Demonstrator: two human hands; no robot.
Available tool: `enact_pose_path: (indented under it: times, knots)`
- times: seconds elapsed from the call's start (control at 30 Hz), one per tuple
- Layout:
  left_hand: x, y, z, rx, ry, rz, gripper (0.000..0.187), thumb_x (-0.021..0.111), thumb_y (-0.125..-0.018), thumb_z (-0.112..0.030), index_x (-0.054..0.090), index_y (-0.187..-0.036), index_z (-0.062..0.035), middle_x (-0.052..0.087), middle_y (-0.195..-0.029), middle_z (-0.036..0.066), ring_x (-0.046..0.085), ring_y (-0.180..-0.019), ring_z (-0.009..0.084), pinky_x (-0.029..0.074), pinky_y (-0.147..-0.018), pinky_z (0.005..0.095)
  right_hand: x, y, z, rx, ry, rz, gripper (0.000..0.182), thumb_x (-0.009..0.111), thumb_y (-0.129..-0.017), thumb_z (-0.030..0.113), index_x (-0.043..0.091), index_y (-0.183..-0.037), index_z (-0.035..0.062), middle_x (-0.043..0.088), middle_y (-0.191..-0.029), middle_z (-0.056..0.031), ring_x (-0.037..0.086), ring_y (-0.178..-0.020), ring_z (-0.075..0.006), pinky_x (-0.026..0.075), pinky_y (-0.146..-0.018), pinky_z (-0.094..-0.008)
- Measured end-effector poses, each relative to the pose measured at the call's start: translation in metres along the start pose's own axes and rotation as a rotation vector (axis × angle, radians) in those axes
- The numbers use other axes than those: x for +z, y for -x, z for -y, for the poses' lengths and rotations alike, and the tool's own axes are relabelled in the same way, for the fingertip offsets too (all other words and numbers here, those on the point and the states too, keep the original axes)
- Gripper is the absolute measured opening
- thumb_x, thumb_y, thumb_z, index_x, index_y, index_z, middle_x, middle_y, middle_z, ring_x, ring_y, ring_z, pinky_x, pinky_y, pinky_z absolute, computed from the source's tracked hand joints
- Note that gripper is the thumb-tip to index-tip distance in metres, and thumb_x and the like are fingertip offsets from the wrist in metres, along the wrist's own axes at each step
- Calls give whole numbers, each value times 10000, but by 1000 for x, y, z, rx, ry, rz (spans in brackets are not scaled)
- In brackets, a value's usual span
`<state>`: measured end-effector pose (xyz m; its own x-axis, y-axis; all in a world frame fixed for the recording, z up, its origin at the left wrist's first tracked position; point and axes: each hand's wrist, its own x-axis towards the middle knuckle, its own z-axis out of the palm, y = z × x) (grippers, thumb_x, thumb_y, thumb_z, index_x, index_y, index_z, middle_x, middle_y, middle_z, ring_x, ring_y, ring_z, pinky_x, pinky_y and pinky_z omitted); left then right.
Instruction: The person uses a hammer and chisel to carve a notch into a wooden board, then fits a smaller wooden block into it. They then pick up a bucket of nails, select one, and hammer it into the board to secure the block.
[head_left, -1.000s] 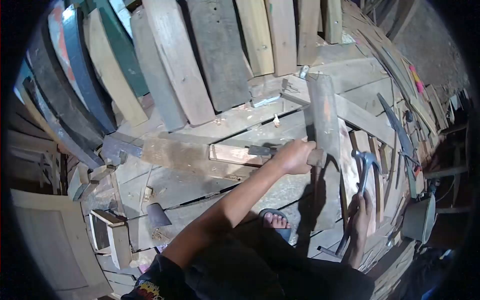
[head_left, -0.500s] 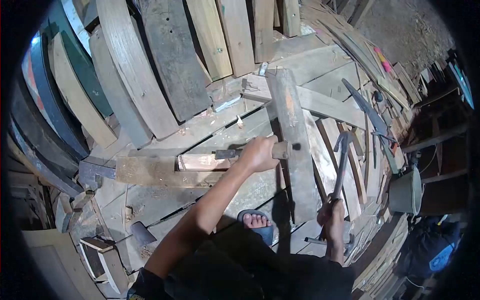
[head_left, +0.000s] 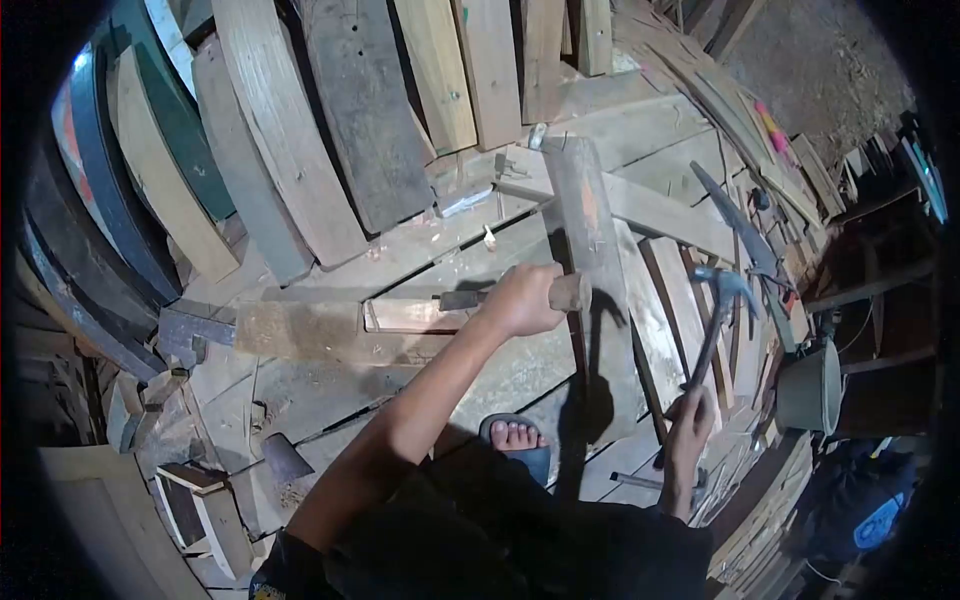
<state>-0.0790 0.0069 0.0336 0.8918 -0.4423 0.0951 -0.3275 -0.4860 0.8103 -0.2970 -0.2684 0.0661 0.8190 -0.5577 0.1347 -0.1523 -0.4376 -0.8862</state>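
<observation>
The left grip (head_left: 525, 300) was wrapped around the wooden handle of a dark-bladed chisel (head_left: 460, 300). The blade lay over the pale strip (head_left: 405, 316) on the flat brown wooden board (head_left: 290, 332); whether its edge touched wood, I could not tell. That fist presumably kept the tool steady while leaving its round wooden butt exposed. The right grip (head_left: 690, 415) was closed on the shaft of a steel-headed claw hammer (head_left: 722, 280), right of the board; holding it low likely gave the head a longer swing.

A thick, weathered grey beam (head_left: 585, 230) lay just right of the board, its long edge passing beyond the chisel's butt. Above it, open room separated butt from hammer head. Farther right of the board, narrow wooden planks (head_left: 668, 285) and a dark handsaw (head_left: 735, 220) hemmed the space. Leaning planks (head_left: 300, 180) walled the board's far side; on its near side, the plank floor (head_left: 490, 385) reached a sandalled foot (head_left: 515, 438), which limited room there.
</observation>
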Motion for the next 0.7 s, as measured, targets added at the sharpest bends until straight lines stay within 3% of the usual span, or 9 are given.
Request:
enact_pose_path:
  times: [0.13, 0.2, 0.27, 0.3, 0.43, 0.53, 0.57, 0.6, 0.7]
  knots:
    - [4, -5, 4, 28, -44, 10, 221, 759, -765, -165, 699, -898, 1, 737, -923, 300, 724, -906, 502, 585, -799, 564, 15, 17, 25, 433, -454, 263, 507, 429, -1137, 618, 519, -979, 145, 394, -642, 49, 378, -499, -88, 312, -482, -268]
    - [7, -4, 2, 14, -66, 26, 226, 758, -758, -159, 700, -905, 2, 737, -916, 298, 725, -909, 504, 588, -803, 569, 19, 32, 13, 621, -604, 258, 566, 419, -1110, 687, 515, -944, 154, 397, -638, 49, 365, -471, -86, 281, -447, -272]
    - [9, -6, 2, -6, -92, 35, 252, 771, -744, -163, 713, -928, -1, 740, -909, 294, 727, -906, 505, 598, -819, 555, 19, 45, -39, 560, -299, 298, 636, 372, -1122, 689, 442, -761, 169, 381, -604, 61, 345, -464, -66, 255, -440, -275]
    - [9, -6, 1, 3, -117, 45, 261, 779, -742, -169, 721, -931, 0, 740, -892, 295, 729, -887, 501, 598, -809, 547, 19, 51, -1, 568, -256, 383, 648, 373, -1143, 644, 422, -702, 172, 389, -595, 54, 359, -471, -71, 249, -445, -275]
    - [11, -8, 2, -34, -151, 126, 285, 774, -738, -173, 712, -968, -17, 746, -956, 290, 730, -952, 501, 602, -866, 563, -11, 47, -51, 375, -116, 334, 619, 397, -1154, 600, 534, -767, 137, 410, -603, 66, 364, -470, -69, 256, -449, -280]
    - [8, -7, -4, -64, -158, 136, 290, 768, -744, -177, 714, -977, -12, 745, -958, 291, 732, -953, 500, 605, -873, 558, -27, 7, 26, 401, -238, 202, 594, 374, -1152, 609, 540, -847, 127, 396, -614, 65, 347, -467, -68, 255, -445, -275]
    - [13, -9, 2, -66, -168, 124, 294, 767, -745, -178, 713, -979, -9, 744, -959, 292, 732, -953, 500, 607, -870, 556, -28, -7, -1, 277, -304, 50, 577, 365, -1146, 631, 496, -862, 146, 361, -611, 68, 327, -455, -66, 252, -436, -272]
    - [15, -11, 3, -67, -179, 113, 297, 767, -746, -179, 713, -982, -6, 744, -960, 294, 732, -953, 500, 609, -868, 555, -26, -13, 41, 361, -362, 87, 574, 373, -1131, 669, 440, -843, 177, 344, -623, 71, 313, -463, -67, 263, -434, -274]
    - [21, -12, 6, -79, -173, 118, 292, 755, -744, -154, 711, -988, -1, 744, -960, 303, 734, -942, 501, 612, -856, 558, -10, -19, 18, 392, -778, 53, 532, 414, -1118, 674, 461, -882, 200, 333, -644, 78, 286, -463, -65, 225, -405, -260]
